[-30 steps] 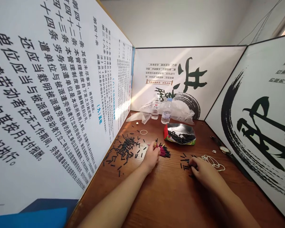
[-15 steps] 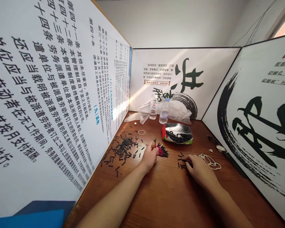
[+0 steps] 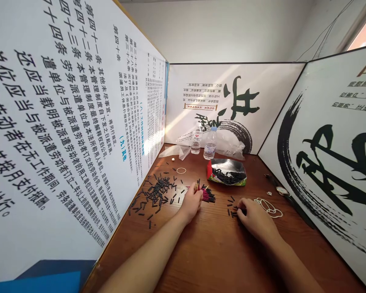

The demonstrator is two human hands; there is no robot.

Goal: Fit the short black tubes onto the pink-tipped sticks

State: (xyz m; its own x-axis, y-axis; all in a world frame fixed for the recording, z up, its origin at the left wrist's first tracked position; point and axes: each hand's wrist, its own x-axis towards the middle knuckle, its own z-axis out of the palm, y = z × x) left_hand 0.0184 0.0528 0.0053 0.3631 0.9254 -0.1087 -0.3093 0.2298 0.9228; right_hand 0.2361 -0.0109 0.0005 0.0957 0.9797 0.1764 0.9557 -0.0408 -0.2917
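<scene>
My left hand [image 3: 192,200] is closed around a few thin sticks with dark tips, which poke up above the fingers. Just right of it lies a bundle of pink sticks with black ends [image 3: 208,194]. My right hand [image 3: 252,213] rests low over the table, its fingertips together at several small black pieces [image 3: 232,207]; what is between them is too small to tell. Left of my left hand, a pile of short black pieces [image 3: 160,191] spreads over the wood. Behind the bundle, an open red and green box [image 3: 226,172] holds more black pieces.
Two plastic bottles [image 3: 210,144] and clear plastic bags [image 3: 232,146] stand by the back panel [image 3: 201,93]. White rubber bands [image 3: 269,207] and a watch [image 3: 282,191] lie at the right. One band [image 3: 181,171] lies behind the pile. Printed panels enclose the brown table [image 3: 207,260].
The fingers of my right hand have shifted slightly and bent down closer over the small black pieces. The dark piece seen at their tips before is now mostly hidden. My left hand is nearly unchanged.
</scene>
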